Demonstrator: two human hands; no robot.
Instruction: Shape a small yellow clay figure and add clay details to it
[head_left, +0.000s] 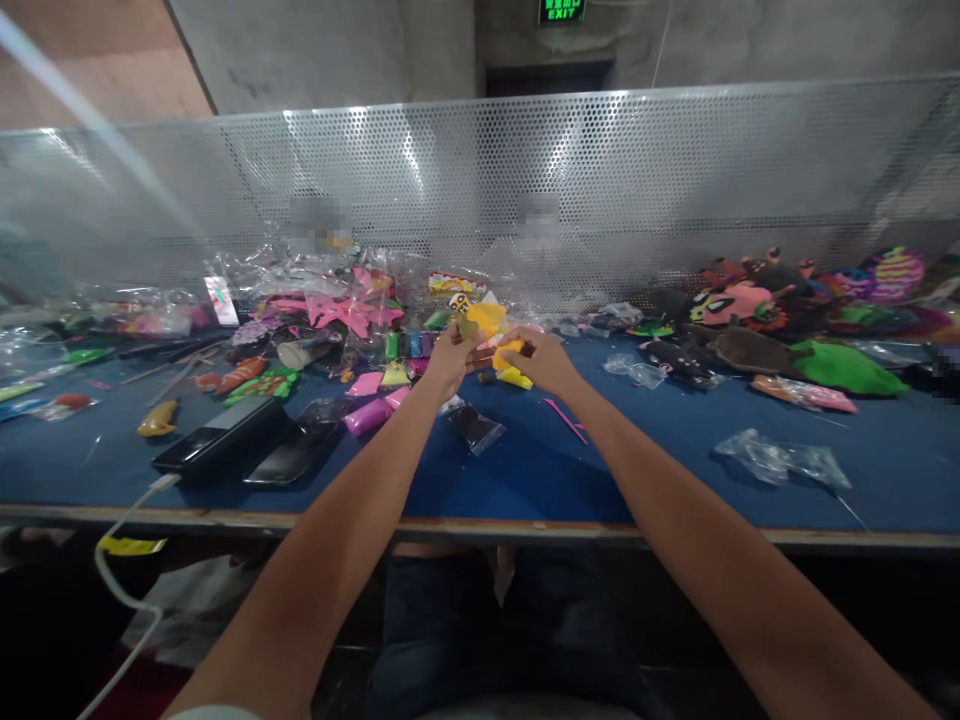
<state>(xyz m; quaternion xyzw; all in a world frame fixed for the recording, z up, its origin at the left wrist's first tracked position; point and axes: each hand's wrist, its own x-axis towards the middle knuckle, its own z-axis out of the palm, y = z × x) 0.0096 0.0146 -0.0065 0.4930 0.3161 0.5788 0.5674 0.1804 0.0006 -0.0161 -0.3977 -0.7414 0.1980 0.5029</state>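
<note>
Both of my hands are raised close together over the middle of the blue table. My left hand (453,357) is closed at the lower left side of a yellow piece (486,318); what its fingers grip is too small to make out. Fingers of my right hand (537,358) pinch an orange-yellow piece (508,354). Below the hands lies a bright yellow packet (514,378). Nearer to me, a clear bag with something black (475,428) rests on the table, with a pink stick (565,420) to its right.
Pink packets (367,415), a black device (217,440) with a white cable, and a dark phone-like slab (296,445) lie left. Soft toys (739,305) and crumpled clear bags (784,460) are right. A perforated metal screen (450,180) stands behind.
</note>
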